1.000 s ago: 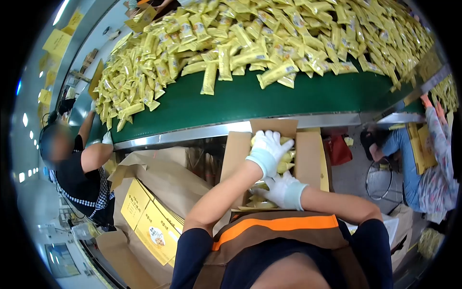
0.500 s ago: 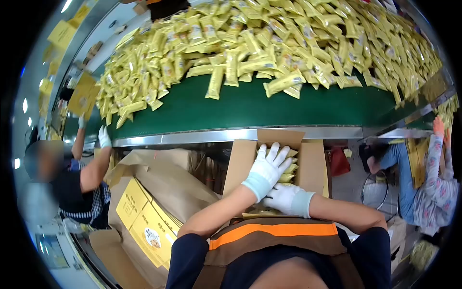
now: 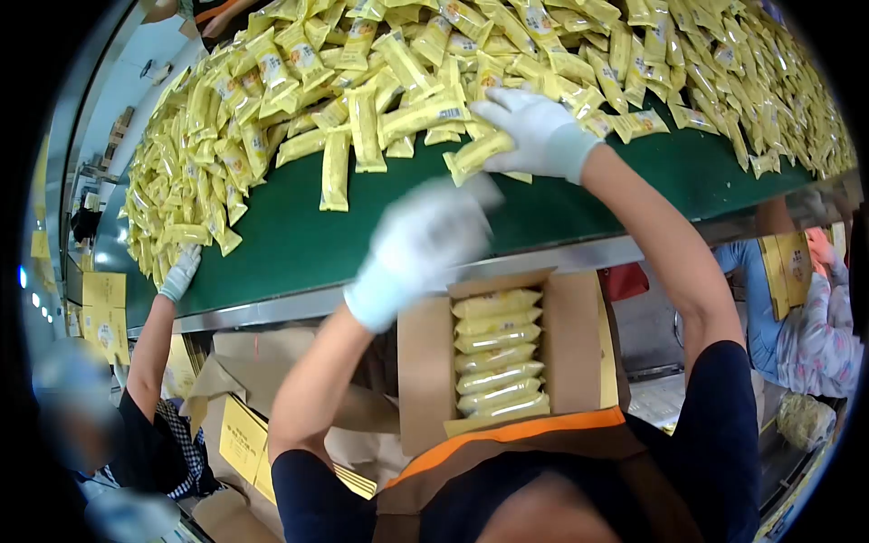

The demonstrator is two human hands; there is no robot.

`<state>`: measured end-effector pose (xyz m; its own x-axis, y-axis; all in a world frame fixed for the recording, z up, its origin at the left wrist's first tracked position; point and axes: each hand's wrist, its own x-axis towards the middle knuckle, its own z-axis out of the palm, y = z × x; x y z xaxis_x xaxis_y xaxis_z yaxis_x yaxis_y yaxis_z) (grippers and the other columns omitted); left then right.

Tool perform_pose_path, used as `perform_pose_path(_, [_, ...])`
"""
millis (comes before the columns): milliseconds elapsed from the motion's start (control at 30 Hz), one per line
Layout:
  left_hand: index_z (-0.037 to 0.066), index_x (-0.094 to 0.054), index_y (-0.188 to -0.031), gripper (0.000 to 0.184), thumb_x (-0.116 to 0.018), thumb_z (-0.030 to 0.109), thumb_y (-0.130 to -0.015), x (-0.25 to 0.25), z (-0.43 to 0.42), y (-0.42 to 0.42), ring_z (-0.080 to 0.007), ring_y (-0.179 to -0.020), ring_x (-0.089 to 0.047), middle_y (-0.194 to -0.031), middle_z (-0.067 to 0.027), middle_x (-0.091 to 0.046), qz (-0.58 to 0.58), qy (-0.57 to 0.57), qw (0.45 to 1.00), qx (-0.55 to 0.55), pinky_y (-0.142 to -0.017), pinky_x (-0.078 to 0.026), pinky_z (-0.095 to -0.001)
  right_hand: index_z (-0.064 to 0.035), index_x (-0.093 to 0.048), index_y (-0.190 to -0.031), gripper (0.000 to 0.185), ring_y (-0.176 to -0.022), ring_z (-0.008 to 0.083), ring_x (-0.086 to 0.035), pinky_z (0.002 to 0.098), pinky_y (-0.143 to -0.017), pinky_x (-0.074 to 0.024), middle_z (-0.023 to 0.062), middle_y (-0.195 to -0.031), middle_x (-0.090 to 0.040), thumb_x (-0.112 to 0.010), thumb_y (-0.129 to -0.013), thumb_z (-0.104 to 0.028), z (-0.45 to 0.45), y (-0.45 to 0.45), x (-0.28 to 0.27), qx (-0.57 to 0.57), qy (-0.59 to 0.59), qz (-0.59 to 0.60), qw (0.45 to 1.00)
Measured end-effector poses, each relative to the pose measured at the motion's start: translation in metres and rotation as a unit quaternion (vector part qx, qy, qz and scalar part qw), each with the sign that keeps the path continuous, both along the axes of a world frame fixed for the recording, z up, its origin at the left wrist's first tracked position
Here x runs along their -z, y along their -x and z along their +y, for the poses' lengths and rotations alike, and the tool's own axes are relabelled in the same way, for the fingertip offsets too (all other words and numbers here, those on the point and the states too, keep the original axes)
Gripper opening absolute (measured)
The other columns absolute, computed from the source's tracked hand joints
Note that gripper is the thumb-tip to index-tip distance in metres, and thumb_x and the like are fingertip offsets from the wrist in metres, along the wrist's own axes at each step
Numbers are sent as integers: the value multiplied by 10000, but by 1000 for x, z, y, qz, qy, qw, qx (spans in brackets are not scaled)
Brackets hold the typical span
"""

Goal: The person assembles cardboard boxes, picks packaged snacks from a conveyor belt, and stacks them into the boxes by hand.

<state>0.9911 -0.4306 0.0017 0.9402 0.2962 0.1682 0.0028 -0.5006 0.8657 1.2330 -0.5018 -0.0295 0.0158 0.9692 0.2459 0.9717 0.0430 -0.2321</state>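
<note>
My right hand, in a white glove, is closed around a yellow packet at the front of the packet pile. My left hand, also gloved, is raised over the front of the green belt; motion smears its fingers. Below it stands an open cardboard box, its flaps spread. Several yellow packets lie inside it in a stacked row.
A co-worker at the left has a gloved hand on packets at the belt's edge. Another person's sleeve shows at the right. Flat yellow cartons lie on brown paper at lower left. The belt's metal rim runs behind the box.
Both my hands have left the box and moved up to the belt, uncovering the packets inside. My right hand has taken hold of a packet. The left co-worker's hand has lowered to the belt.
</note>
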Motion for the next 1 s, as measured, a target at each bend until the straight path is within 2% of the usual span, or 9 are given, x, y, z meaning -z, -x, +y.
perform_pose_path(67, [-17, -540, -1318, 495, -664, 206, -894, 28, 71, -30, -376, -1169, -560, -1270, -222, -592, -96, -270, 924, -253, -1034, -431, -397, -163, -627, -1238, 613, -1257, 421, -471, 466, -1016, -442, 151, -1438, -459, -749, -732, -486, 19, 0, 32, 56, -38, -171, 983])
perform_pose_path(133, [-50, -378, -1445, 780, -640, 440, -897, 89, 152, -43, -416, -1248, -501, -1363, -295, -510, 16, -311, 871, -380, -1073, -386, -427, -208, -645, -1218, 633, -1255, 475, -433, 505, -1033, -424, 165, -1471, -402, -748, -695, -550, 32, 15, 49, -2, 11, -92, 996])
perform_pose_path(200, [1, -394, -1450, 692, -623, 369, -910, 100, 156, -45, -433, -1184, -542, -1312, -279, -554, 43, -267, 901, -340, -1035, -419, -442, -205, -662, -1173, 513, -1264, 407, -452, 463, -1042, -402, 91, -1469, -445, -712, -761, -507, 15, 26, 41, -104, 160, 10, 982])
perform_pose_path(267, [23, -413, -1441, 616, -623, 258, -912, 97, 141, -34, -419, -1179, -551, -1299, -260, -571, -20, -238, 930, -280, -1018, -434, -439, -166, -658, -1112, 429, -1259, 367, -468, 450, -1035, -389, 34, -1408, -508, -707, -786, -441, -21, 29, 51, -145, 68, 0, 987])
perform_pose_path(400, [30, -388, -1465, 635, -645, 142, -896, 99, 101, 11, -379, -1289, -487, -1422, -222, -493, 97, -271, 930, -228, -1078, -392, -384, -141, -616, -1090, 380, -1315, 352, -437, 499, -1064, -377, 13, -1372, -526, -726, -779, -330, -76, 21, 53, -149, 17, 5, 989])
perform_pose_path(567, [-22, -393, -1451, 611, -643, 113, -909, 78, 81, 25, -335, -1305, -504, -1410, -227, -509, -20, -258, 934, -247, -1099, -379, -370, -90, -628, -1051, 362, -884, 324, -643, 432, -787, -517, 116, -889, -650, -739, -769, -288, -106, 8, 18, 31, -33, 101, 994])
perform_pose_path(667, [41, -460, -1413, 595, -681, 207, -886, 56, 63, -13, -378, -1127, -593, -1275, -200, -596, 0, -352, 930, -104, -944, -491, -405, -76, -616, -1031, 362, -859, 344, -660, 440, -756, -527, 152, -899, -666, -687, -834, -372, -79, -11, 34, 172, -48, 36, 983])
perform_pose_path(733, [112, -468, -1405, 592, -684, 261, -875, 62, 59, -43, -368, -1039, -609, -1167, -161, -629, 192, -370, 906, -68, -878, -506, -423, -77, -611, -1074, 409, -878, 344, -664, 426, -758, -533, 165, -925, -677, -697, -827, -392, -51, -12, 30, 204, 91, 14, 975])
perform_pose_path(1000, [161, -438, -1454, 673, -727, 238, -850, 50, 72, 9, -360, -1118, -605, -1228, -174, -633, 292, -287, 900, -148, -938, -487, -393, -81, -616, -1063, 455, -990, 332, -650, 414, -828, -520, 149, -1044, -676, -578, -885, -499, -62, -27, 19, 219, 200, 148, 944])
